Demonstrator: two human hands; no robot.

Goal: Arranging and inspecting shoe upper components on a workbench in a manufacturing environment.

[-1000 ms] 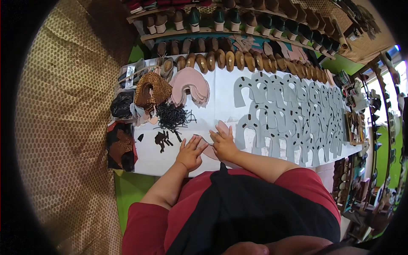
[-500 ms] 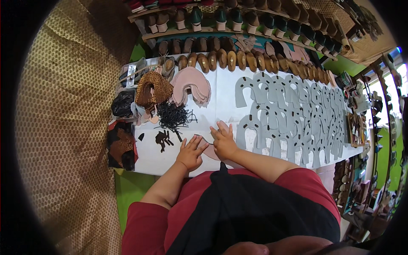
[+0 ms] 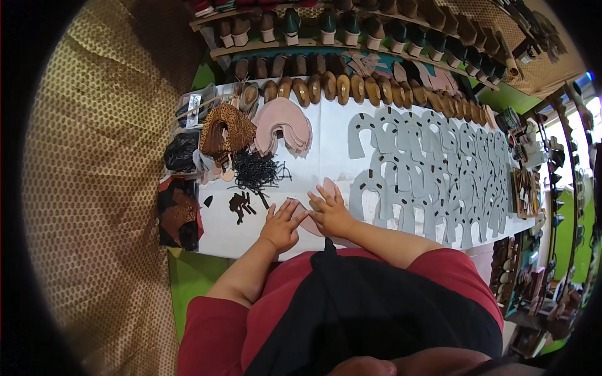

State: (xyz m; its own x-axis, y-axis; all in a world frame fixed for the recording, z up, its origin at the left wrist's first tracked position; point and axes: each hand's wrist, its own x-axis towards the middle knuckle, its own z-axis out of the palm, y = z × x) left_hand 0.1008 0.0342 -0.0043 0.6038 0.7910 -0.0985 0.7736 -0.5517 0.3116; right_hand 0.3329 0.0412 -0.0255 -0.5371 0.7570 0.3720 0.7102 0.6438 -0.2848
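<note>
A pink shoe-upper piece (image 3: 311, 228) lies flat on the white table in front of me, its tip showing beyond my right fingers. My left hand (image 3: 282, 227) rests on its left side, fingers stretched out and pressing down. On the other side my right hand (image 3: 332, 214) lies over it with fingers spread; much of the piece is hidden below both hands. Close to my left hand are several short dark strips (image 3: 240, 205) and a heap of thin black strips (image 3: 254, 170). A stack of pink U-shaped pieces (image 3: 295, 122) sits farther back.
Many grey U-shaped pieces (image 3: 362, 178) with small dark tabs cover the table's right half. At the left are leopard-print pieces (image 3: 213, 143), a black plastic bag (image 3: 180, 154) and dark scraps (image 3: 179, 214). Brown shoe lasts (image 3: 342, 89) line the back edge; shelved heeled shoes (image 3: 328, 28) stand beyond.
My right hand has shifted slightly over the pink piece, and more of the piece's tip shows beyond the fingers. My left hand stays in nearly the same place.
</note>
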